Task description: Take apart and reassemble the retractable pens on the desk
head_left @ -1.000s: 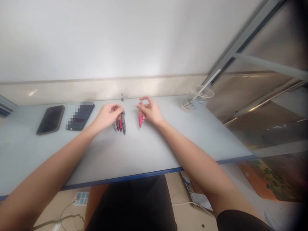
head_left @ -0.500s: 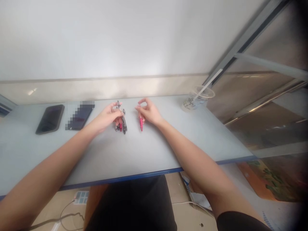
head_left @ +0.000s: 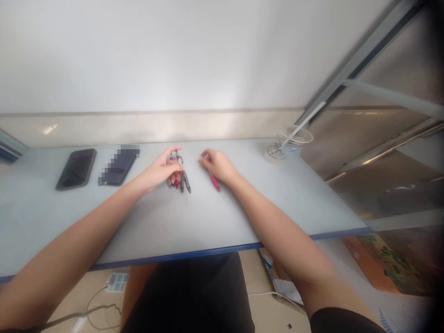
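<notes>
My left hand [head_left: 168, 170] is closed round a loose bunch of several pens, grey ones [head_left: 187, 183] and a red one [head_left: 176, 184]. Their tips fan out below the fingers, over the table. A short gap to the right, my right hand [head_left: 217, 165] is curled with thumb and fingers together. From under it slants a red pen [head_left: 215, 183], its lower end pointing down and right. That pen's upper part is hidden by the hand.
Two dark phones lie at the left of the table, a black phone [head_left: 76, 169] and a partly pixelated one [head_left: 120, 169]. A clear plastic cup [head_left: 282, 148] with a white straw stands at the back right. The table's blue edge [head_left: 208, 253] runs along the front.
The red pen at my right hand has swung to a slant, its lower end further right, and more of it is covered. In my left hand the grey pens have spread apart.
</notes>
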### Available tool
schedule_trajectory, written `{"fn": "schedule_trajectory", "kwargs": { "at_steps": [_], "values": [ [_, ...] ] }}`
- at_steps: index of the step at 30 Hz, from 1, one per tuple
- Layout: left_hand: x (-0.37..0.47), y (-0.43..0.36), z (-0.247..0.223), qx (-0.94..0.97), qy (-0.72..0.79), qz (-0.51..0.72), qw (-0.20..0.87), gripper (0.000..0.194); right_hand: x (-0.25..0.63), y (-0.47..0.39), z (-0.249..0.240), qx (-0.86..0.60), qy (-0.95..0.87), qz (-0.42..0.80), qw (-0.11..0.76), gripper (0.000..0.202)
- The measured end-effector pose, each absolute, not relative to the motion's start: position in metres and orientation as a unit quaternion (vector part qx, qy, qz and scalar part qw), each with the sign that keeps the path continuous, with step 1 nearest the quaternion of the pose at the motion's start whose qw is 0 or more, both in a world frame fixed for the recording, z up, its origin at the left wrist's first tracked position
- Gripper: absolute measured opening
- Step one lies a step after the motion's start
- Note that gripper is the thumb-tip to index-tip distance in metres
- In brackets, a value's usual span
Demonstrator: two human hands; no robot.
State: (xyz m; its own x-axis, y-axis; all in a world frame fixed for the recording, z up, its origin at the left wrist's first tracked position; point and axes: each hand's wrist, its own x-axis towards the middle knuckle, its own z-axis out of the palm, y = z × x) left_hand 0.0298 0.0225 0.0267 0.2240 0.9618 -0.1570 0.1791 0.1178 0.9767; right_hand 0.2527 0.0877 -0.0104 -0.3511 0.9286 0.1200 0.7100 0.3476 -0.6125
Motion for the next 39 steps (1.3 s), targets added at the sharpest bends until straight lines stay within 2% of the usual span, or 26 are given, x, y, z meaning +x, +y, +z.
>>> {"fn": "schedule_trajectory", "kwargs": {
  "at_steps": [14, 19, 21, 24, 28, 31, 33, 36, 39],
  "values": [
    [0.032, 0.02, 0.028, 0.558, 0.497, 0.389, 0.539, 0.048, 0.248, 0.094, -0.018, -0.529, -0.803, 0.193, 0.196, 0.024],
    [0.032, 0.02, 0.026, 0.562, 0.489, 0.401, 0.533, 0.04, 0.248, 0.091, -0.016, -0.535, -0.782, 0.2, 0.25, 0.023],
    [0.031, 0.021, 0.025, 0.564, 0.484, 0.431, 0.512, 0.037, 0.249, 0.08, -0.007, -0.532, -0.772, 0.198, 0.286, 0.028],
    [0.033, 0.02, 0.025, 0.554, 0.477, 0.536, 0.423, 0.035, 0.246, 0.052, 0.015, -0.459, -0.788, 0.265, 0.312, 0.046],
    [0.038, 0.013, 0.032, 0.556, 0.475, 0.583, 0.355, 0.037, 0.237, 0.024, 0.033, -0.368, -0.789, 0.387, 0.304, 0.047],
    [0.032, 0.005, 0.035, 0.609, 0.504, 0.545, 0.281, 0.034, 0.236, 0.023, 0.033, -0.338, -0.736, 0.494, 0.316, 0.053],
    [0.023, 0.001, 0.033, 0.689, 0.511, 0.486, 0.166, 0.032, 0.24, 0.028, 0.03, -0.323, -0.708, 0.554, 0.295, 0.056],
    [0.014, -0.002, 0.025, 0.807, 0.462, 0.368, 0.004, 0.029, 0.245, 0.035, 0.027, -0.311, -0.705, 0.592, 0.237, 0.059],
    [0.014, -0.004, 0.022, 0.859, 0.418, 0.28, -0.089, 0.035, 0.247, 0.037, 0.029, -0.306, -0.718, 0.597, 0.189, 0.065]
  ]
}}
